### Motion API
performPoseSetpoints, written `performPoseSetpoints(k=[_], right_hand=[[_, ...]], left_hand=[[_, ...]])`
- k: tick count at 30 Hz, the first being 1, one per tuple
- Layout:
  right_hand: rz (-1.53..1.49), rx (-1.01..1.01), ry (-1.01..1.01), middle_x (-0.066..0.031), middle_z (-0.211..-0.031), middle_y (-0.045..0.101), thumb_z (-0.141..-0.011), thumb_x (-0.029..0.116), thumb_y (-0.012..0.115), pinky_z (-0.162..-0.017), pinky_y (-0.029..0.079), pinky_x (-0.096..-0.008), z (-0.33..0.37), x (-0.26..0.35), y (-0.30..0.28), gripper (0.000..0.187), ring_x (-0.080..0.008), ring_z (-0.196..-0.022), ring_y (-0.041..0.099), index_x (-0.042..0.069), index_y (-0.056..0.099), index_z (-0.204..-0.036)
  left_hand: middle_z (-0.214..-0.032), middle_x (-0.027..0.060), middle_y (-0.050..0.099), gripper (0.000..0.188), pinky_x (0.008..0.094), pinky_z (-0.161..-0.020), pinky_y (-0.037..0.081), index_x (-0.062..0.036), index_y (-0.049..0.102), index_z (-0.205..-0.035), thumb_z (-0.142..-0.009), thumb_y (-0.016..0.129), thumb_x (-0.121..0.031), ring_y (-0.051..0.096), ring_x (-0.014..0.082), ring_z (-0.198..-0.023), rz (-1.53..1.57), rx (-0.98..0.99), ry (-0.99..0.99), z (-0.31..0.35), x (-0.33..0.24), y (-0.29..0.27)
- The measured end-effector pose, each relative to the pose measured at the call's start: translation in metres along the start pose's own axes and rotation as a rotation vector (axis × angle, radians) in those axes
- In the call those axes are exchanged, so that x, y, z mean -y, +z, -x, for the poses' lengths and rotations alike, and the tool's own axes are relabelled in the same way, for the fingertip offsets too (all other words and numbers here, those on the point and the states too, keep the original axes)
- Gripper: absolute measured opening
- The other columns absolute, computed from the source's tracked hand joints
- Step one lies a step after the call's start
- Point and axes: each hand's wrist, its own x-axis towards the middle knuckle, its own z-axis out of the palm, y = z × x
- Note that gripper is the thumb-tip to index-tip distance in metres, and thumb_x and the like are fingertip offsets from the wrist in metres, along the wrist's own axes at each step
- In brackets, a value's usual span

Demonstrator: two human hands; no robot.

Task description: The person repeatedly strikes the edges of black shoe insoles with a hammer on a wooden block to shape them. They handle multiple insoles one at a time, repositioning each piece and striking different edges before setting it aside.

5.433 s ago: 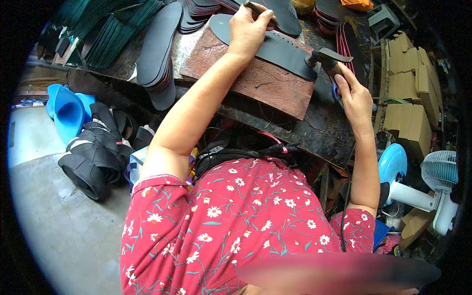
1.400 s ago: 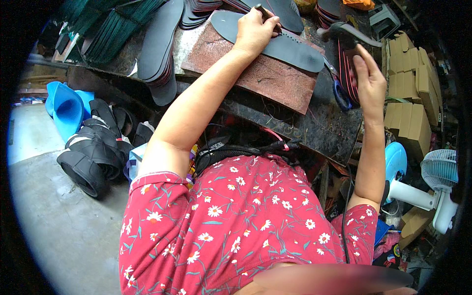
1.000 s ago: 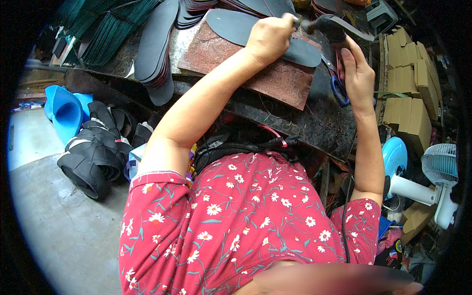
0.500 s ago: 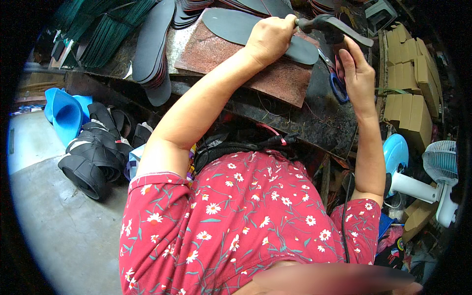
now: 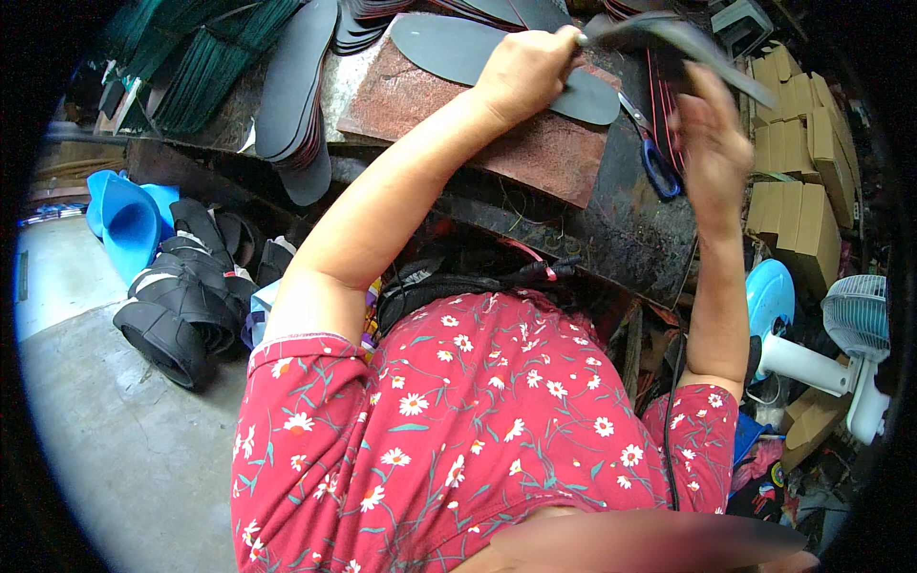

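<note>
My left hand (image 5: 530, 74) is closed in a fist around an upright metal punch (image 5: 582, 38), of which only the top end shows. Its lower end is hidden behind the hand. Under that fist a dark grey shoe sole (image 5: 435, 50) lies across a worn reddish-brown board (image 5: 411, 103). My right hand (image 5: 714, 158), smeared by motion, grips a hammer (image 5: 712, 50) whose long curved head is blurred too, up and to the right of the punch. Blue-handled scissors (image 5: 659, 172) rest on the dark bench, left of my right hand.
Stacked grey soles (image 5: 291, 86) hang over the bench's front edge at left, beside bundled green sheets (image 5: 215, 72). Folded cardboard boxes (image 5: 793, 220) stand at right, above a fan (image 5: 855, 315). Rolled black pieces (image 5: 177, 306) and a blue curled sheet (image 5: 129, 220) sit at left.
The hammer and my right hand have moved up and to the right, away from the punch, uncovering thin red-edged strips behind. My left hand has stayed nearly in place.
</note>
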Motion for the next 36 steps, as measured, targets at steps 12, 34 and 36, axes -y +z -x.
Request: performPoseSetpoints(k=[12, 34, 36], right_hand=[[0.448, 0.166, 0.356, -0.0168, -0.095, 0.07, -0.096, 0.045, 0.054, -0.071, 0.053, -0.043, 0.021, -0.05, 0.011, 0.034, -0.037, -0.089, 0.067, 0.028, 0.064, -0.123], [0.255, 0.029, 0.168, -0.0112, -0.095, 0.073, -0.097, 0.037, 0.06, -0.071, 0.053, -0.0302, -0.001, -0.036, 0.011, 0.034, -0.0164, -0.079, 0.07, 0.018, 0.065, -0.125], [0.159, 0.021, 0.241, -0.0046, -0.082, 0.07, -0.096, 0.033, 0.062, -0.067, 0.051, -0.0262, -0.002, -0.03, -0.004, 0.032, -0.0077, -0.07, 0.062, 0.02, 0.066, -0.125]], left_hand=[[-0.077, 0.0076, 0.069, 0.011, 0.0268, -0.063, 0.056, 0.0001, 0.061, -0.091, -0.092, 0.065, -0.011, 0.067, 0.0123, -0.07, 0.749, -0.28, -0.535, -0.003, 0.027, -0.023], [-0.075, 0.0211, 0.067, 0.021, 0.0401, -0.067, 0.056, -0.0022, 0.065, -0.085, -0.084, 0.072, -0.021, 0.069, 0.0346, -0.071, 0.573, -0.182, -0.616, 0.003, 0.017, -0.014], [-0.076, 0.0146, 0.068, 0.017, 0.034, -0.064, 0.055, -0.0012, 0.062, -0.089, -0.087, 0.069, -0.017, 0.068, 0.0242, -0.07, 0.671, -0.13, -0.66, 0.002, 0.021, -0.017]])
